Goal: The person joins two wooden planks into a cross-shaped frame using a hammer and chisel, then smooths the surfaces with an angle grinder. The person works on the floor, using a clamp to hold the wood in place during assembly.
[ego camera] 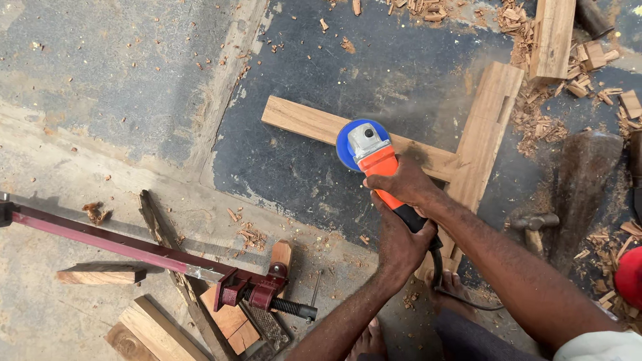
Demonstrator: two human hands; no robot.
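Near the middle of the frame the person works an orange angle grinder (pixel 374 157) with a blue disc guard over a long wooden rail (pixel 301 122) lying on the dark floor; the rail runs from centre-left toward a second board (pixel 485 130) crossing it at right, the two touching in a T. The right hand (pixel 404 184) is wrapped over the orange body, fingers closed around it; the left hand (pixel 400 242) is clenched on the black rear handle just below, toward the bottom of the frame. A faint haze of dust hangs above the disc, so I judge the sanding of the rail's top face is under way, the disc sitting near the joint. Going on along the rail would call for both hands kept tight and the disc held flat to the wood. A red bar clamp (pixel 247 287) lies lower left; wood chips (pixel 535 124) are heaped upper right; a hammer (pixel 533 224) rests at right.
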